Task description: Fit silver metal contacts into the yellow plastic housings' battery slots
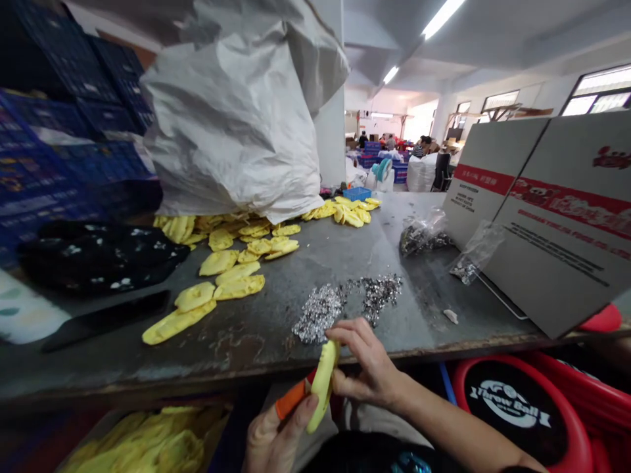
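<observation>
- White woven sack slumped on the bench's far left, blue plastic crates stacked behind it, black patterned cloth beside them.
- Loose yellow foam pieces spill from under the sack across the grey metal bench.
- Silver sequin pile just past the hands; nothing stands between them and it.
- Cardboard box on the right, two clear plastic bags of silver bits near it.
- Red tub below the bench edge, right. Tray of yellow pieces below it, left.
- Co-workers far back in the room, well apart.
- Both hands low, just in front of the bench edge. Right arm comes in from the lower right, wrist bent.
- Right hand nearly closed, fingers pinching the top of one yellow foam piece.
- Left hand curled around an orange-handled tool; its tip is hidden.
- That piece stands upright between the hands, touching both.
</observation>
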A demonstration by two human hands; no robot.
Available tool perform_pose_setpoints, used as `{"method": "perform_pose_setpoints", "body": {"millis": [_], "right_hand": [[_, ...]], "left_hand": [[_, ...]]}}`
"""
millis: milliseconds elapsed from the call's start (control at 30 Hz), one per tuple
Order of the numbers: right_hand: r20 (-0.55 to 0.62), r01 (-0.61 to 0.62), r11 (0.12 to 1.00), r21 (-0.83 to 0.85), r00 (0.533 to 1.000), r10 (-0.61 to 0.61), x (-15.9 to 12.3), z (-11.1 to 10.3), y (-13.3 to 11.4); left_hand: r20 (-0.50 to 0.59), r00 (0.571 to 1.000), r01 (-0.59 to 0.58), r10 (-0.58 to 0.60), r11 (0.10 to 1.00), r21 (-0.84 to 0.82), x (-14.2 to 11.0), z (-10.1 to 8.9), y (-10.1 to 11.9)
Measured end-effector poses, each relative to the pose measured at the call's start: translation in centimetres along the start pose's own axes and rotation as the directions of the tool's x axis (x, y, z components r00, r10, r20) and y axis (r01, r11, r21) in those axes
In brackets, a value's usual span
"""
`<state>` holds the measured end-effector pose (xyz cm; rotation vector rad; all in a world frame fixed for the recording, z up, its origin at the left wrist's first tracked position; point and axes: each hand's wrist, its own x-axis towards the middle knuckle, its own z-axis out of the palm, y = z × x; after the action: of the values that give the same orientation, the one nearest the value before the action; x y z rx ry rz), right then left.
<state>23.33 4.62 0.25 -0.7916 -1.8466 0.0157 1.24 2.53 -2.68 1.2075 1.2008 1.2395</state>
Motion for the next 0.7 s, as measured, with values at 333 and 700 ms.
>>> {"method": "perform_pose_setpoints", "body": {"millis": [333, 700], "right_hand": [[-0.192, -0.046, 0.984, 0.172, 0.978, 0.079, -3.1, 2.4, 3.1], [0.122, -0.265, 0.964, 0.007, 0.957, 0.262, -2.5, 2.0, 1.3]], "left_hand": [[0.296, 0.853, -0.514, 0.429, 0.790, 0.336, -0.7, -0.6, 4.2], [0.231, 0.776, -0.576, 0.587, 0.509, 0.640, -0.8, -2.8, 3.1]]}}
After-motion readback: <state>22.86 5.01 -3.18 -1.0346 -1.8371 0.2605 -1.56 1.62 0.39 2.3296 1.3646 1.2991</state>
